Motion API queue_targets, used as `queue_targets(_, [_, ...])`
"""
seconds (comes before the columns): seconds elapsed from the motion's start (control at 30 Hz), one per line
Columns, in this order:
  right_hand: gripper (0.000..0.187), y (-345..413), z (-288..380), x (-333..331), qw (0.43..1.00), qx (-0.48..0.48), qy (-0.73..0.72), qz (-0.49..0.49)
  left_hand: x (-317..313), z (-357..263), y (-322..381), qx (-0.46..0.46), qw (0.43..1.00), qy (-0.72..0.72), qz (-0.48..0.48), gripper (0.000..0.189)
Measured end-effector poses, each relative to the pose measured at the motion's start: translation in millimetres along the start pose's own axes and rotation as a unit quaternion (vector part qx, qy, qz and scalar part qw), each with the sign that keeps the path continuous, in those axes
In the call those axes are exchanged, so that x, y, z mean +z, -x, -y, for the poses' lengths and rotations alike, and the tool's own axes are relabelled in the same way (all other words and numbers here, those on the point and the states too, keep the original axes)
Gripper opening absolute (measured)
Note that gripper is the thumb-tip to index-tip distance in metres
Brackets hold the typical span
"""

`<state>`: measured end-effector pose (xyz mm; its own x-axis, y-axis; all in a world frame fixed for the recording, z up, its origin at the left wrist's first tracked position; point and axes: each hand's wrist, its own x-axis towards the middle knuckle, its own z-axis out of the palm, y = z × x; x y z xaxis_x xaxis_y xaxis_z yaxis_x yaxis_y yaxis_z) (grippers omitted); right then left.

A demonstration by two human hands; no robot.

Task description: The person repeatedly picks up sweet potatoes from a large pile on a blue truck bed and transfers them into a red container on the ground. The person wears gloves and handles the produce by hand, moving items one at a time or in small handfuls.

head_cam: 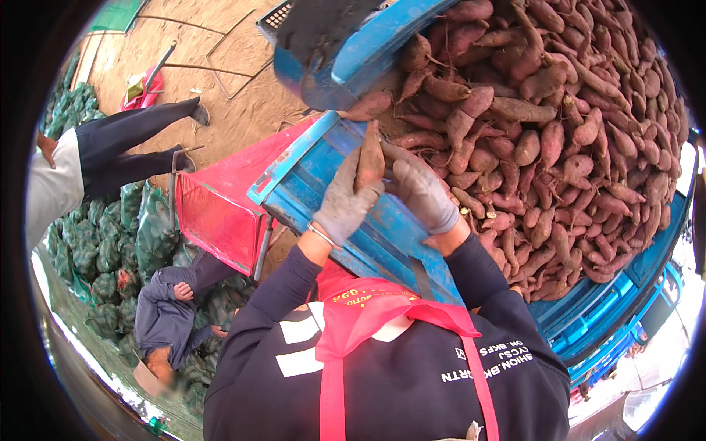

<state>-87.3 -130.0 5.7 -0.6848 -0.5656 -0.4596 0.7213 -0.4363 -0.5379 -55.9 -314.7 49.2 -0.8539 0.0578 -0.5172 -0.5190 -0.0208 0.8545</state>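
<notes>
My left hand (348, 201), in a grey work glove, grips a reddish-brown sweet potato (370, 157) that points up and away from me. Close beside it, my right hand (422, 187) wears a similar glove and is blurred. Reddish skin shows past its knuckles, but whether it holds a root is unclear. Both hands are above a worn blue panel (309, 179) with raised edges. A large heap of sweet potatoes (543, 146) rises on the right, its near side close to my right hand and forearm.
A red chute (220, 220) on a metal frame stands left of the panel. Beyond the hands is a blue container (380, 41) with dark material over it. Filled green mesh bags (99, 248) crowd the left, where two people are. Metal rods (209, 69) lie on sandy ground.
</notes>
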Motion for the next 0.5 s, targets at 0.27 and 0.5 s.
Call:
queue_targets(0.27, [0.078, -139, -27, -54, 0.608, -0.195, 0.753, -0.158, -41, 23, 17, -0.156, 0.771, 0.607, 0.109, 0.066])
queue_targets(0.5, [0.061, -174, -3, -38, 0.442, -0.085, 0.89, -0.072, -26, 22, 13, -0.158, 0.791, 0.591, 0.024, 0.069])
